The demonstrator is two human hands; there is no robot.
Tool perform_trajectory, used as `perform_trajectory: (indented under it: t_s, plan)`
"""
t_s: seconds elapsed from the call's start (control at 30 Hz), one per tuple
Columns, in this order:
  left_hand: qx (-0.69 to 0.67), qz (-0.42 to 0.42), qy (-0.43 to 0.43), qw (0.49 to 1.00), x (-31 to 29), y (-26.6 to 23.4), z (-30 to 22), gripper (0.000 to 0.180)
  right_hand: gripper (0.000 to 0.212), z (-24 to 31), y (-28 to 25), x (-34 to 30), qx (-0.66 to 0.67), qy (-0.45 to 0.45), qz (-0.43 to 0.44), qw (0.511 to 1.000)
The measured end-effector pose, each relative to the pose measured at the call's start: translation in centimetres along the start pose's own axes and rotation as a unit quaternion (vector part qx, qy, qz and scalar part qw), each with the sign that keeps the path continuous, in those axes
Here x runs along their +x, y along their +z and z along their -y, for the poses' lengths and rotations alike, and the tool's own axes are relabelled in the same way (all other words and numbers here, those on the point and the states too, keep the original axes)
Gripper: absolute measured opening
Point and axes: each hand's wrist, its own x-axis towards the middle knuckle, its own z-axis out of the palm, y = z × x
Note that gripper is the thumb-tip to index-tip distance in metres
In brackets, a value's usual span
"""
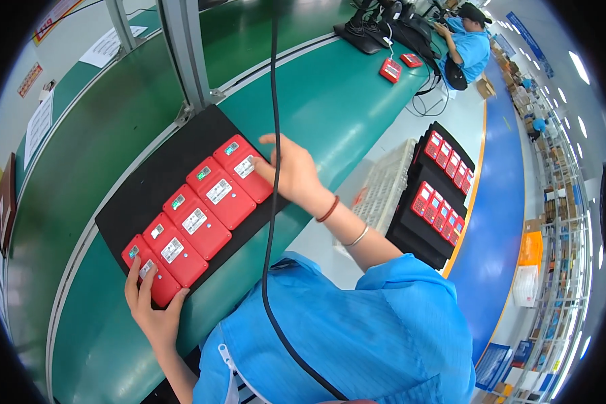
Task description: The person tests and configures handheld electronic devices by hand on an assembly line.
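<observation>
Several red handheld devices lie side by side in a slanting row on a black mat (121,214), each with white labels on its upward face. My left hand (156,323) rests on the leftmost red device (163,291). Its fingers are spread over the label, and the thumb lies by the device's near corner. At the other end of the row, my right hand (295,174) is over the right edge of the rightmost red device (254,187). One fingertip meets its label, while another finger points out past the device; the fingers are apart.
A black cable (271,236) hangs down in front of me. A metal post (185,60) rises behind the mat. On the green bench's far end are two more red devices (390,70) and black equipment. Right of me, black trays (411,225) hold red devices beside a white crate (384,182). A co-worker (468,50) sits beyond.
</observation>
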Motion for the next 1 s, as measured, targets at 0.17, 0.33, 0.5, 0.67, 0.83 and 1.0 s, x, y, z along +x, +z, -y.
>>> perform_trajectory:
  t_s: [0.17, 0.33, 0.5, 0.67, 0.83, 1.0]
  plan:
    - [-0.194, -0.143, -0.025, 0.97, -2.3, 0.8, 3.4, 0.052, 0.036, 4.7, 6.0, -3.3, 0.07, -0.321, -0.051, 0.943]
    - [-0.312, -0.192, -0.151, 0.918, -2.3, 0.5, 4.2, 0.054, 0.068, 8.1, 11.2, -8.1, -0.029, -0.378, 0.151, 0.913]
    - [-0.285, -0.192, -0.139, 0.929, -2.4, 1.2, 5.3, 0.049, 0.056, 8.9, 9.2, -7.1, -0.034, -0.363, 0.157, 0.918]
    - [-0.122, -0.187, -0.059, 0.973, -0.7, 0.8, 3.4, 0.041, 0.042, 8.7, 9.3, -5.6, 0.321, -0.047, 0.24, 0.915]
    - [-0.086, -0.207, -0.077, 0.971, -1.7, 0.2, 2.7, 0.04, 0.056, 9.4, 7.4, -6.1, -0.083, -0.421, 0.162, 0.888]
    - [-0.119, -0.22, -0.038, 0.967, -1.2, 1.2, 2.8, 0.047, 0.061, 6.0, 4.0, -4.6, -0.163, -0.342, 0.151, 0.913]
